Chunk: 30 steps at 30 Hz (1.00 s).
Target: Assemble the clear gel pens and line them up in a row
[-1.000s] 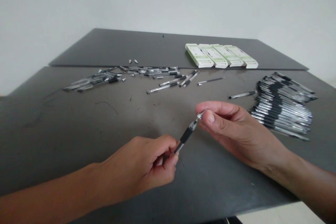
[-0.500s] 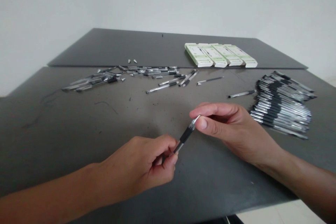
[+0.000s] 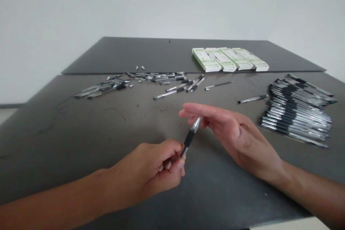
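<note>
Left hand point(image 3: 159, 165) clasps the pen point(image 3: 190, 136) behind its black grip point(image 3: 189, 139) — tip point(image 3: 196, 125) perhaps touching the flattened right hand point(image 3: 229, 129).

Your dark table point(image 3: 81, 143) carries a loose heap of pens point(image 3: 105, 87) at eleven o'clock, more scattered pens point(image 3: 169, 93) at twelve, green-and-white cartons point(image 3: 228, 58) at one and, at two, neat rows of pens point(image 3: 296, 111) beside a single pen point(image 3: 252, 99).

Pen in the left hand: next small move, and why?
Likely roll the silver tip snug with the right hand: the tip sits on the pen, the left hand grips it, and the right fingers lie extended at the tip. Whether it's tight can't be seen.
</note>
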Motion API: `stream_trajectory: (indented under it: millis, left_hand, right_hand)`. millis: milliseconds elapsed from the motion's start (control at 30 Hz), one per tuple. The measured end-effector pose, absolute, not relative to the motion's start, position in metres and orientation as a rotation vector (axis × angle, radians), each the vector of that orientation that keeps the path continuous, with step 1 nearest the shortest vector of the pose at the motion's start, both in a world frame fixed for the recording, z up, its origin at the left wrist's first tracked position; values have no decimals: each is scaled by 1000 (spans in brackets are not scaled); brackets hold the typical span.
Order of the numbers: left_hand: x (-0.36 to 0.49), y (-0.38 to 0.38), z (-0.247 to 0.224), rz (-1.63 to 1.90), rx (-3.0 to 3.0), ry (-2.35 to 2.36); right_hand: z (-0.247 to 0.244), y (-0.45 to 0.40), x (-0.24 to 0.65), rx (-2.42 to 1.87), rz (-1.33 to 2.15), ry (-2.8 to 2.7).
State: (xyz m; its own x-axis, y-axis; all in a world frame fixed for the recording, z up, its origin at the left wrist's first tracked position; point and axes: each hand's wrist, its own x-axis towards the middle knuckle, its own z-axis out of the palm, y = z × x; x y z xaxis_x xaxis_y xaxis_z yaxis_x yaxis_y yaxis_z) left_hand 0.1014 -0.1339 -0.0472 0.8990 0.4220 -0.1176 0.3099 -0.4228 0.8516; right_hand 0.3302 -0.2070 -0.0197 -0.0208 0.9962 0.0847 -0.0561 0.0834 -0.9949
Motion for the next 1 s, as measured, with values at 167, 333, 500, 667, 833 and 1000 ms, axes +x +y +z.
stream_trajectory:
  millis: [167,333,500,667,833,1000]
  left_hand:
    - [100,-132,-49,140,2043,516]
    - [101,-139,-53,195,2081,568]
    - [103,-150,-50,250,2021,734]
    - [106,-151,-51,260,2000,771]
    - [117,-154,-50,257,2007,747]
    - [139,-168,-51,239,1941,709]
  right_hand:
    - [-21,-205,321,-1120,1268,-1159]
    - [-23,-198,314,-1023,1269,-1001]
    - [-23,-199,316,-807,1582,-1005]
    - [-27,-197,319,-720,1701,-1094]
    - [-41,-188,326,-890,1503,-1028]
    - [-34,-186,341,-903,1479,-986]
